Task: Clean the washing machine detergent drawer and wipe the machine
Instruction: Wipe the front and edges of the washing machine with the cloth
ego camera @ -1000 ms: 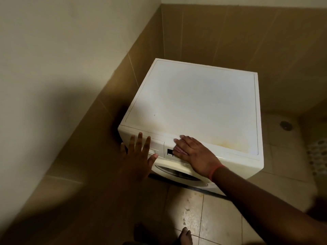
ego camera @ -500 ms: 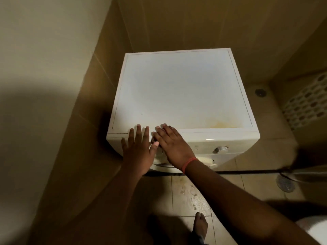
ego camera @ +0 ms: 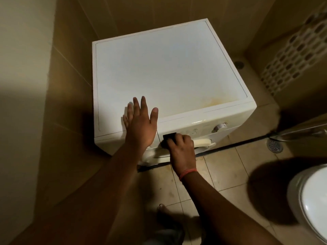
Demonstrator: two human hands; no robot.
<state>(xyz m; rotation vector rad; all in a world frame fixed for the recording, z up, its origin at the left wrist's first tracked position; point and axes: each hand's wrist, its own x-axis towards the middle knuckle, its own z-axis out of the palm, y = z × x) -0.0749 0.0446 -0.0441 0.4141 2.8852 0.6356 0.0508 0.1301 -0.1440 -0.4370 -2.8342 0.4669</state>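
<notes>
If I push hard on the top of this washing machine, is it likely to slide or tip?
Probably neither. The washing machine is a wide, boxy unit standing flat on the tiled floor, so it looks heavy and stable. The left hand lies flat on its top, which looks rigid. The glossy front edge may feel slippery; the right hand curls at the front panel.

machine top [ego camera: 168, 68] bare | wall [ego camera: 67, 76] close left | toilet [ego camera: 311, 200] right

White washing machine [ego camera: 166, 71], yellow-stained top
</notes>
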